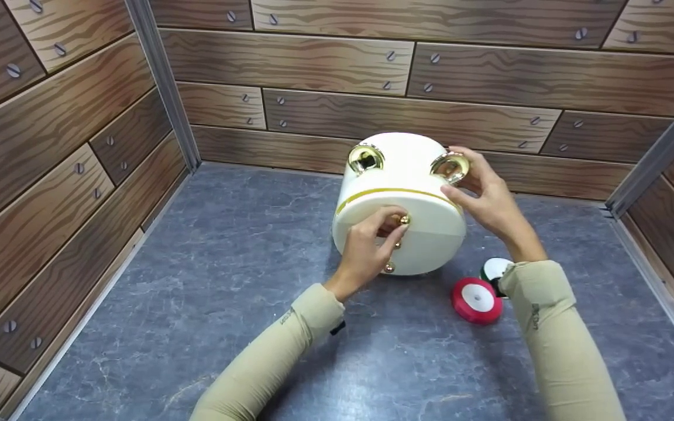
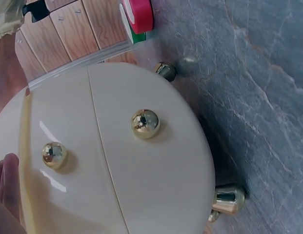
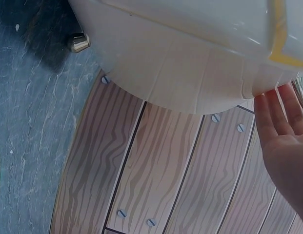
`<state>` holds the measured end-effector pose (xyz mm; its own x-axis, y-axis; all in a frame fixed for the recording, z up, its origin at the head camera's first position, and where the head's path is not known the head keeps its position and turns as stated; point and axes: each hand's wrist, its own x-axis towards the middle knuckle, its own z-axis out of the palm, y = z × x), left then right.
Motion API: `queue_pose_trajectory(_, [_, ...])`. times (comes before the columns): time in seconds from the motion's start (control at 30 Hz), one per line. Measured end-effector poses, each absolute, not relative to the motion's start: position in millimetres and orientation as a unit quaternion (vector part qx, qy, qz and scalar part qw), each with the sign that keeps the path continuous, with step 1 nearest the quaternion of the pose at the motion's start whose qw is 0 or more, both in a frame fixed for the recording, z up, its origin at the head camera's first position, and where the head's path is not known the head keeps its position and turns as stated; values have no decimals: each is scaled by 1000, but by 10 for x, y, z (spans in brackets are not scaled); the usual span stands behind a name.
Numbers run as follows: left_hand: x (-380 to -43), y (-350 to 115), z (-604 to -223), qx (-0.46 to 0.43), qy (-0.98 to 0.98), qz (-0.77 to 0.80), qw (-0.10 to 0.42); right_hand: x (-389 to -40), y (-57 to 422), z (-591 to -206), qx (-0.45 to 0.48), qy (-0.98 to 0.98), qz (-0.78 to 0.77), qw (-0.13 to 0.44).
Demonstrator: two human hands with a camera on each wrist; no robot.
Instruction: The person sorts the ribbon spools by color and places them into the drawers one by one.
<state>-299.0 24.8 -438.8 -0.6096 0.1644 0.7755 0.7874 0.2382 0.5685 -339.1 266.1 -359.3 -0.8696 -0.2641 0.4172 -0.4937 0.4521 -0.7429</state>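
Observation:
A glossy white round-fronted box (image 1: 430, 251) with a yellow-gold band stands on the grey surface. Two gold rings (image 1: 366, 158) rise from its top, and small gold feet (image 2: 229, 199) support it. Round gold knobs (image 2: 145, 124) line its front, a seam running between two of them. My left hand (image 1: 366, 242) pinches the uppermost gold knob (image 1: 405, 220) between thumb and index finger. At the box's upper right, my right hand (image 1: 492, 202) touches it with the thumb at the front edge. Its fairly straight fingers (image 3: 271, 114) meet the side close to the right ring (image 1: 450, 168).
A red ribbon spool (image 1: 477, 300) lies right of the box, with a green-edged white spool (image 1: 496, 269) just behind it, partly covered by the right sleeve. Wood-plank-patterned walls (image 1: 337, 64) enclose the grey marbled surface (image 1: 226, 234) at the back and both sides.

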Motion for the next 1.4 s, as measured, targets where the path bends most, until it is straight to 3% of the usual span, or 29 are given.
queue_pose_trajectory(1.4, [-3117,230,-4372,-338,-734,-508,298,-3398,2654,-3618,218,-832,494,129])
